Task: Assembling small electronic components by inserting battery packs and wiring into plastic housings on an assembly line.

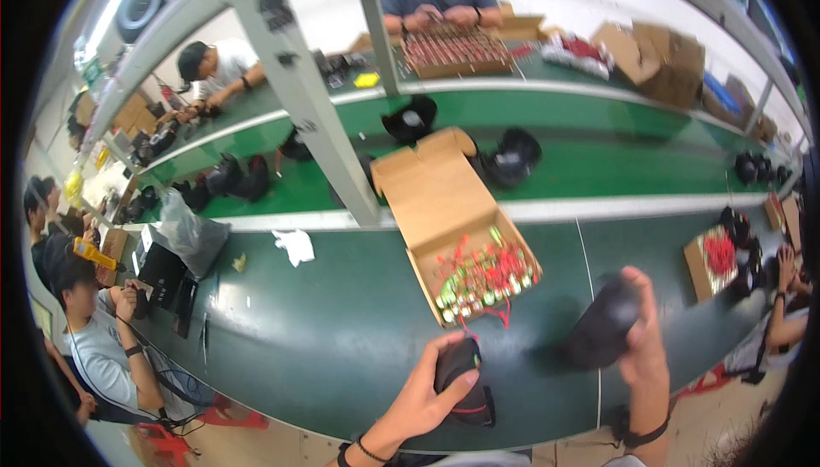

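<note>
Near the table's front edge, my left hand (pixel 429 392) is closed around a black case (pixel 462 388) with a thin red trim line. Its thumb lies across the case. At the top of the case a thin red strand, like a wire, leads toward an open cardboard box (pixel 420 294). That box holds many small green and silver cylinders (pixel 478 288) with red wires, some hanging over its front rim. To the right, my right hand (pixel 647 343) grips a smooth, rounded black shell (pixel 605 323) above the tabletop, slightly blurred. What the shell is exactly, I cannot tell.
A green conveyor belt (pixel 589 147) with black rounded pieces (pixel 516 158) runs behind a white rail. White uprights (pixel 295 96) stand at left. Left on the table are a plastic bag (pixel 190 235) and white tissue (pixel 295 247). Co-workers sit at both sides and across; another parts box (pixel 699 272) lies right.
</note>
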### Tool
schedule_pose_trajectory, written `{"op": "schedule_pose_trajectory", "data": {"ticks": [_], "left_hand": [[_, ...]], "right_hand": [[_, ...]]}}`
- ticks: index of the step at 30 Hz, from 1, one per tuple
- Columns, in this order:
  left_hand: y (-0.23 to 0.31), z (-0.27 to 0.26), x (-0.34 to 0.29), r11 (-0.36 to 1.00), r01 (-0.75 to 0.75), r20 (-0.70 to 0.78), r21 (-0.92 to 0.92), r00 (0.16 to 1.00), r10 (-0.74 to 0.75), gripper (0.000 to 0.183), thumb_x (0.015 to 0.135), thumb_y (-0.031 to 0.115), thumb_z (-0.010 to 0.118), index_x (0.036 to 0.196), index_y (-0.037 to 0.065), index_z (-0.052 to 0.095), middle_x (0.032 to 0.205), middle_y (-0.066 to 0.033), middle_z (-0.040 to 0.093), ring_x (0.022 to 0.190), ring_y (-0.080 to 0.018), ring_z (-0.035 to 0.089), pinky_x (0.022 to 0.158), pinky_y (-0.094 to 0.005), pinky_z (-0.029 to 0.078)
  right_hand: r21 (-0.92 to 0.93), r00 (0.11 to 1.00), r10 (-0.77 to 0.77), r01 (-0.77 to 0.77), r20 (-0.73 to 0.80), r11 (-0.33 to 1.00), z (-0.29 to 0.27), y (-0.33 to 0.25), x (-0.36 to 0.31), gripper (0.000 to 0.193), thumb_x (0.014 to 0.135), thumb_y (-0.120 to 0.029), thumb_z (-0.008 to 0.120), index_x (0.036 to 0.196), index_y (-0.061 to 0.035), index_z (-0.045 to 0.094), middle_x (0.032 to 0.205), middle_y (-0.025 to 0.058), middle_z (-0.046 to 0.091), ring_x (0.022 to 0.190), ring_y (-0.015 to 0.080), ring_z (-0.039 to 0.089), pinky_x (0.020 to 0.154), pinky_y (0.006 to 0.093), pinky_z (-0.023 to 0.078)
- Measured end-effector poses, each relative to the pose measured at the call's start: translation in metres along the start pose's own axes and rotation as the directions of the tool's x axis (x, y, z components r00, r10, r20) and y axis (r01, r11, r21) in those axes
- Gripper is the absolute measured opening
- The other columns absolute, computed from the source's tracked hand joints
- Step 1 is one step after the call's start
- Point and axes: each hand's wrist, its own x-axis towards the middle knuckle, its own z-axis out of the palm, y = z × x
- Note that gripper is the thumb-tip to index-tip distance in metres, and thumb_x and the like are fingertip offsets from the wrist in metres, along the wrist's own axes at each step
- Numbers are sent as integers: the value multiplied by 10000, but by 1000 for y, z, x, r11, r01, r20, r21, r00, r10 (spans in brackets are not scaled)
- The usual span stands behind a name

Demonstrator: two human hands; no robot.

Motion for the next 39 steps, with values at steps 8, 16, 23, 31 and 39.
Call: {"op": "schedule_pose_trajectory", "data": {"ticks": [8, 16, 23, 31, 39], "left_hand": [[16, 30, 23, 998, 54, 129, -38, 990, -48, 511, 979, 3, 656, 1473, -1, 525, 1447, -129, 613, 1333, -203, 573, 1182, -355, 396], [19, 37, 18, 994, 110, 138, 15, 984, -111, 526, 971, 17, 665, 1486, 1, 558, 1393, -116, 652, 1286, -181, 597, 1129, -327, 441], [19, 33, 23, 986, 159, 236, 46, 958, -165, 560, 957, 4, 655, 1507, -7, 551, 1423, -129, 648, 1294, -195, 614, 1137, -342, 451], [19, 29, 31, 996, 62, 342, 57, 937, -77, 606, 939, 12, 668, 1532, 13, 543, 1427, -164, 638, 1298, -234, 629, 1124, -377, 482], [13, 28, 30, 992, -52, 355, 117, 935, 7, 587, 949, 29, 667, 1523, 27, 550, 1435, -186, 610, 1283, -306, 640, 1113, -409, 487]], "right_hand": [[-812, 999, -6, -26, -36, 583, 25, 41, -71, 613, 803, -219, 891, 1350, -35, 684, 1352, 157, 583, 1321, 335, 550, 1118, 445, 438], [-989, 999, -52, 1, -6, 149, 57, 43, -90, 705, 784, -295, 877, 1400, -48, 640, 1484, 263, 520, 1373, 477, 471, 1141, 569, 382], [-266, 991, -101, 121, 87, 956, 28, 72, -75, 902, 752, -321, 839, 1492, 61, 494, 1545, 207, 526, 1425, 332, 512, 1207, 450, 374], [-429, 992, -47, 93, 116, 899, 38, 78, -75, 705, 863, -286, 706, 1444, 82, 552, 1488, 265, 581, 1379, 346, 573, 1192, 434, 402], [-181, 996, 69, -77, -47, 981, 51, 79, -73, 398, 1022, -247, 617, 1275, 60, 620, 1417, 252, 627, 1322, 269, 598, 1150, 409, 436]]}}
